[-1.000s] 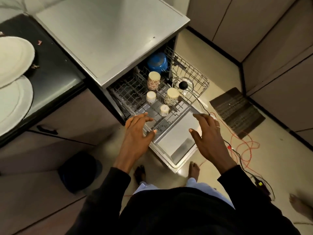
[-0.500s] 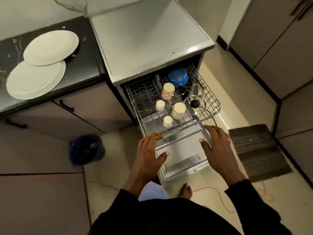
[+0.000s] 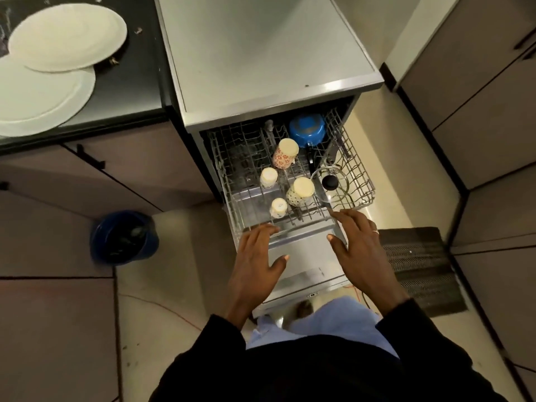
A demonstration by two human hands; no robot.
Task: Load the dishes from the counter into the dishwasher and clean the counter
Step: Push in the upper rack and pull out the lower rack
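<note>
The dishwasher's wire rack [image 3: 362, 181] is partly pulled out over the open door [image 3: 304, 256]. Upside down in it stand several cups: a floral cup [image 3: 285, 153], a spotted cup [image 3: 300, 191] and two small white cups [image 3: 268, 177] [image 3: 278, 207]. A blue pot [image 3: 307, 130] and a glass lid with a black knob [image 3: 330, 182] sit at the rack's right. My left hand [image 3: 256, 261] and my right hand [image 3: 358, 246] are spread flat, fingertips at the rack's front rail. Two white plates [image 3: 68, 36] [image 3: 40, 97] lie overlapping on the dark counter [image 3: 136, 91] at the left.
The dishwasher's grey top [image 3: 261, 47] stands beside the counter. A blue bin [image 3: 123, 237] sits on the floor to the left. A dark ribbed mat [image 3: 420, 268] and an orange cable [image 3: 179, 316] lie on the floor by my feet. Cabinet doors line the right.
The view has tilted back toward the counter, bringing both plates into sight. Both hands have reached forward to the rack's front rail, and the rack sits further inside the dishwasher.
</note>
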